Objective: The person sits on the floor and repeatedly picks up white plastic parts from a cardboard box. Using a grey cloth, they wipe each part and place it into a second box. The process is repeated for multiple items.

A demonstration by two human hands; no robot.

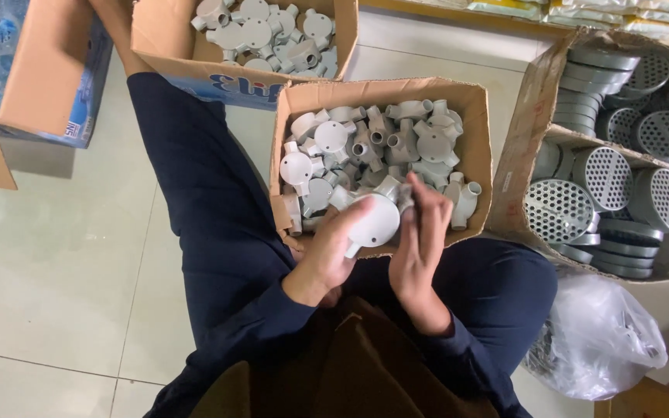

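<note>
**Two hands hold a white fitting over a box**

Head view: the person sits on the tiled floor (56,279), legs in dark trousers, and looks down at both hands. The left hand (333,249) comes up from the lower middle, wrist bent, fingers curled around the left edge of a round white fitting (377,220). The thumb lies on the upper side of the fitting. The grip is closed on it, not tight as a fist; the fingers follow the round shape. A short pipe stub of the fitting points down to the left, under this hand.

The right hand (421,236) stands almost upright beside it, palm turned to the left, fingers long and nearly straight. Its fingertips touch the right side of the fitting. Whether the fingers really clamp it or only rest on it, I cannot tell.

The fitting is held just above the near edge of the middle box (478,108), which is full of the same white fittings. A second box (156,35) with similar fittings stands behind it. At the right, another box (524,131) holds round metal strainers (605,176). A clear plastic bag (602,337) lies near the right knee.
</note>
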